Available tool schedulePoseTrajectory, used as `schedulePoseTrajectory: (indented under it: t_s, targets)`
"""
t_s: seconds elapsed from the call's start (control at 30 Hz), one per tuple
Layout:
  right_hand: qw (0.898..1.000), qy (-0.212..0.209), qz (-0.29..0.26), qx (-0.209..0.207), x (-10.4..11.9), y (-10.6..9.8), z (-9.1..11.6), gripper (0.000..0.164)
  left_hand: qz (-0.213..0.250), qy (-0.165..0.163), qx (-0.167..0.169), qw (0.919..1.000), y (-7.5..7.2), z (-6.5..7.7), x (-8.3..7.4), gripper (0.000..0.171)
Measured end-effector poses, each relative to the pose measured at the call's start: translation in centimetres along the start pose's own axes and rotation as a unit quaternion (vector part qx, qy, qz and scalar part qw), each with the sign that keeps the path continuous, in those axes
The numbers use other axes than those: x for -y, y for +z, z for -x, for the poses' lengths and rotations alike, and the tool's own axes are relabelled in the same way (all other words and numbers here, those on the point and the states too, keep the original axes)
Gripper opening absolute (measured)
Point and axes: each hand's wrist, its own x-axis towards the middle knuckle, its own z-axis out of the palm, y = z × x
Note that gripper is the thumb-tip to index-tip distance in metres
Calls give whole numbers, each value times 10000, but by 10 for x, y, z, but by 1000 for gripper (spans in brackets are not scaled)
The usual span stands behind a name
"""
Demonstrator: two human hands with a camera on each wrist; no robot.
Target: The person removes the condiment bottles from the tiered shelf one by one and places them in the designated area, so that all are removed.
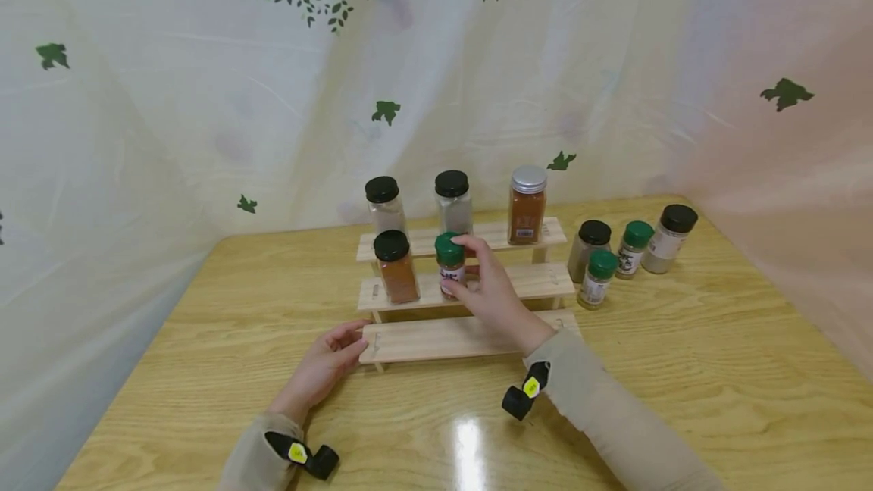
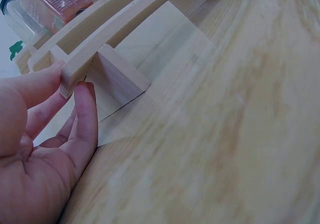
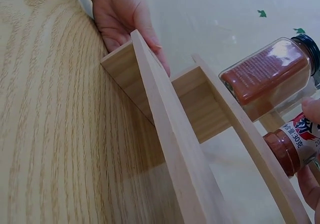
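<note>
My right hand grips a small green-capped spice jar at the middle tier of a three-tier wooden rack. In the right wrist view the jar's labelled body is tilted in that image, its base right at the board's edge. With thumb and fingers, my left hand pinches the left end of the lowest board. Left of the held jar, a black-capped jar of orange-red powder stands on the middle tier.
On the top tier stand two black-capped jars and a silver-capped jar. Right of the rack, on the wooden table, are two green-capped jars and two black-capped ones. A leaf-patterned cloth hangs behind.
</note>
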Motion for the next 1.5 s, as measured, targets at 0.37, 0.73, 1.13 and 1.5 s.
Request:
schedulePoseTrajectory:
  t_s: [0.37, 0.73, 1.13, 1.5]
  targets:
    - [10000, 8, 59, 64, 0, -5, 2, 65, -87, -95, -47, 9999, 2, -2, -1, 44]
    - [9996, -246, 98, 69, 5, -10, 6, 65, -73, -48, 12, 10000, 2, -2, -2, 44]
    - [9993, -352, 102, 104, 8, -18, 18, 65, -103, -10, 54, 9999, 0, -1, -2, 45]
    - [9993, -311, 96, 194, 11, -29, 29, 62, -51, 3, 21, 10000, -1, 1, -1, 42]
